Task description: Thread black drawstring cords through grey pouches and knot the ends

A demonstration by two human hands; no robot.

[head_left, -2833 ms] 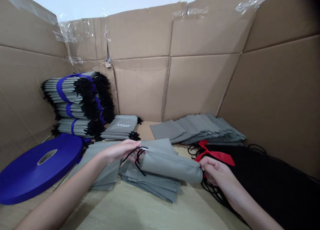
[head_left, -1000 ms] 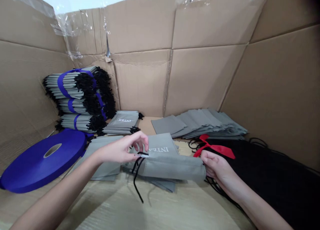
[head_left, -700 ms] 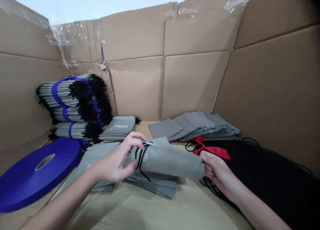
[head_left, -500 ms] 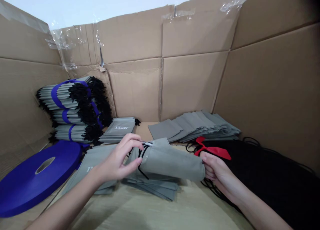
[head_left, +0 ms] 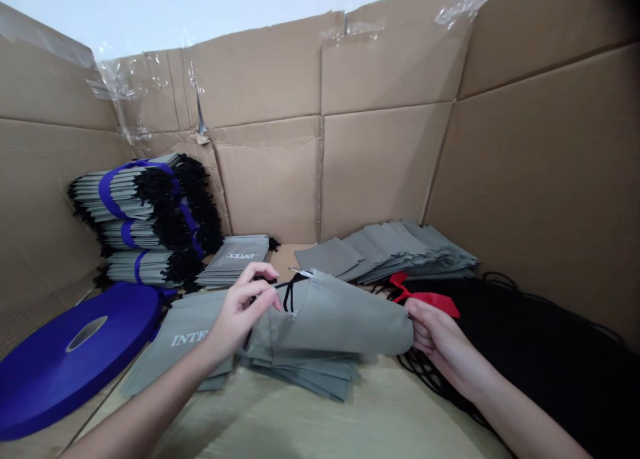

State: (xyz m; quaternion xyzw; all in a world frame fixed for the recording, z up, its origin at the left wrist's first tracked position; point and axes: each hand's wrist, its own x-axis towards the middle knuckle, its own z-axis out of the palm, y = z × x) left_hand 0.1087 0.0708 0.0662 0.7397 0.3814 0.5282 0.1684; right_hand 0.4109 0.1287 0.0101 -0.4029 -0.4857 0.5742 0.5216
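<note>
My right hand (head_left: 433,326) is closed on the right end of a grey fabric pouch (head_left: 350,316), which it holds up over the table. Black cord (head_left: 289,296) comes out of the pouch's left end. Close by that end is my left hand (head_left: 247,309), its thumb and fingers curled together at the cord. The exact grip of its fingertips is partly hidden. A thin silver metal piece (head_left: 301,272) sticks out at the pouch's upper left edge. Beneath the raised pouch lie several loose grey pouches (head_left: 320,376).
Left are a blue strap roll (head_left: 40,366), bundled pouches (head_left: 145,236) and pouches printed INTEX (head_left: 180,319). Another INTEX stack (head_left: 240,256) and spread grey pouches (head_left: 390,246) lie behind. Black cords (head_left: 540,352) with a red tie (head_left: 433,302) are right; cardboard walls (head_left: 375,159) surround the table.
My left hand has drawn slightly left and down from the pouch's end, its fingers curling closer. The pouch's left end has tipped up, and the silver piece shows more.
</note>
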